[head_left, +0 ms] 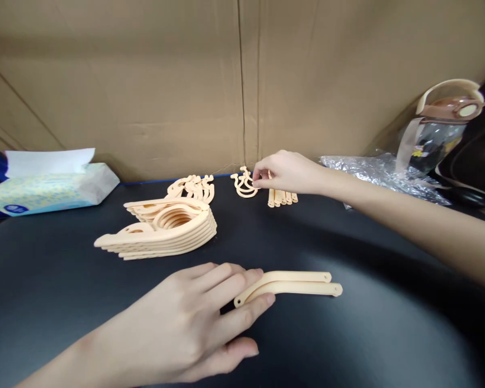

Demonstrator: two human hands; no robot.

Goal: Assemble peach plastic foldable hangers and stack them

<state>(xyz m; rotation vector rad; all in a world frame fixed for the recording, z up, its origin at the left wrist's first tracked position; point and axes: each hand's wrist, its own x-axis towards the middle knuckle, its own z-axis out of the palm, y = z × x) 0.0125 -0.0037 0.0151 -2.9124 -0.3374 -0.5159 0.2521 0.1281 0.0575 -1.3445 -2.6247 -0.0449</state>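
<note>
Your left hand (189, 318) is low in the frame, a bit left of the middle. Its fingers touch the left end of the 2 long bent strips (303, 288). Your pointer finger is on the near side of them, and your thumb sticks out, apart from the fingers. The strips lie side by side, just right of the middle, and each has a little hole at its right end.

Your right hand (286, 172) is up above the middle, a bit to the right. Its fingertips are right by the small hooks (246, 190), but I cannot tell if they pinch 1. The row of small sticks (283, 198) peeks out under that hand.

Left of the middle sits the big stack of curvy pieces (186, 234). The little pile of hooks (204, 189) is just behind it.

A tissue pack (64, 186) is at the left. At the upper right are crinkly clear plastic (372, 170) and a bottle (438, 140). The table (372, 334) is black, with brown cardboard (165, 86) behind it.
</note>
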